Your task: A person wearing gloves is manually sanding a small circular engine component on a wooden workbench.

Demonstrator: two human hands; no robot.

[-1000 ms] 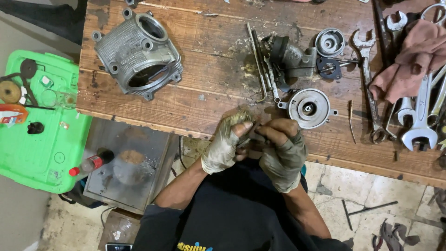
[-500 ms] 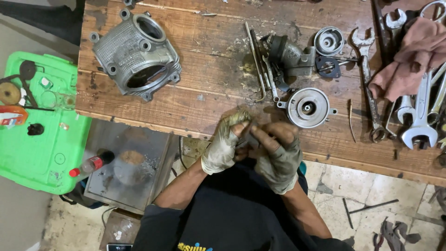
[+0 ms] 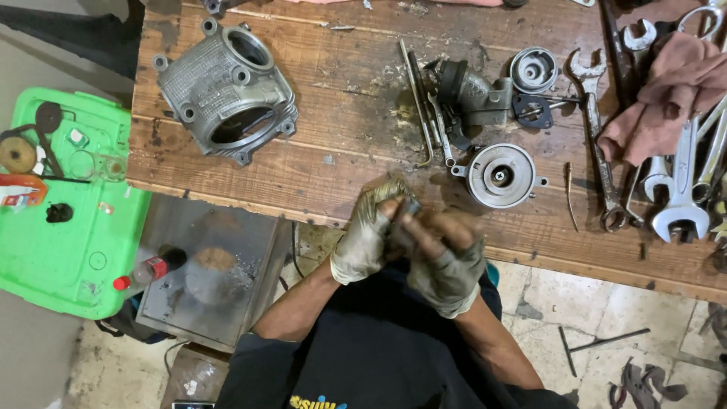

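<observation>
Worn wooden bench, parts scattered. Left hand and right hand, gloved, pinch small metal part together; best kept low over bench.

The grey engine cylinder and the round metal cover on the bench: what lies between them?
In the head view, between the engine cylinder and the round cover lie only bare, stained wooden planks and thin metal rods.
</observation>
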